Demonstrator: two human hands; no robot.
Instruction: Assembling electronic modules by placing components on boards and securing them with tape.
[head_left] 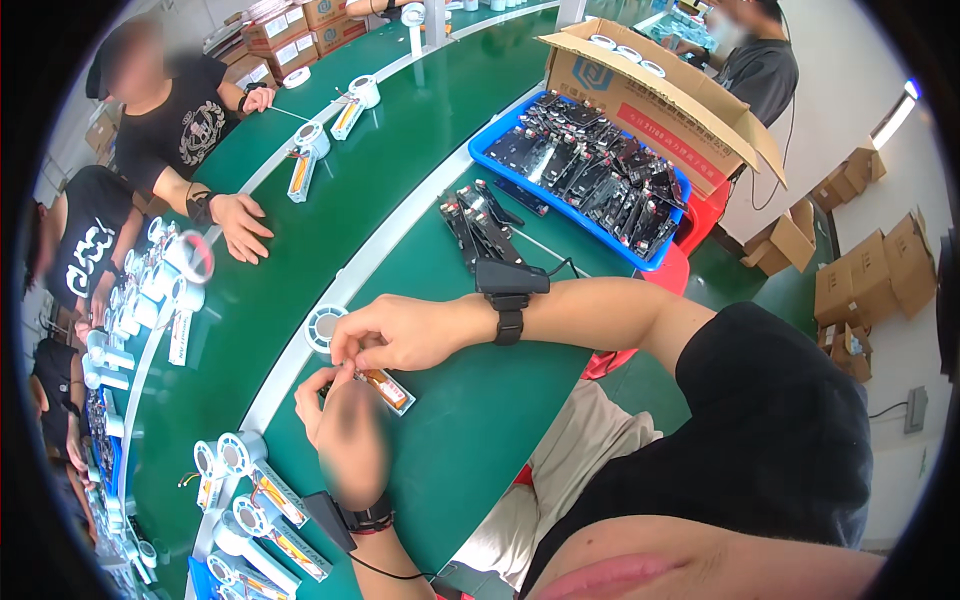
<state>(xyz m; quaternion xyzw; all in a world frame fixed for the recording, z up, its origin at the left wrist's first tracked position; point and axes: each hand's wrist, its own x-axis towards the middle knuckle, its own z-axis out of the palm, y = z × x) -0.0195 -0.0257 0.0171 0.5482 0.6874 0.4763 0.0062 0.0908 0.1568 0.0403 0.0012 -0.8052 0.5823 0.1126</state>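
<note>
Both hands work a small fan part (385, 385) on the green worktop (480, 420), just beside the white fan head (322, 325). Right hand (400, 332) pinches wires; left hand (335, 420) pinches the body. Keep it steady, fingertips close.

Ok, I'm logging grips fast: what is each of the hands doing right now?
Left hand: closed, pinching the near end of the small fan part.
Right hand: closed, fingertips pinching the same part.
</note>
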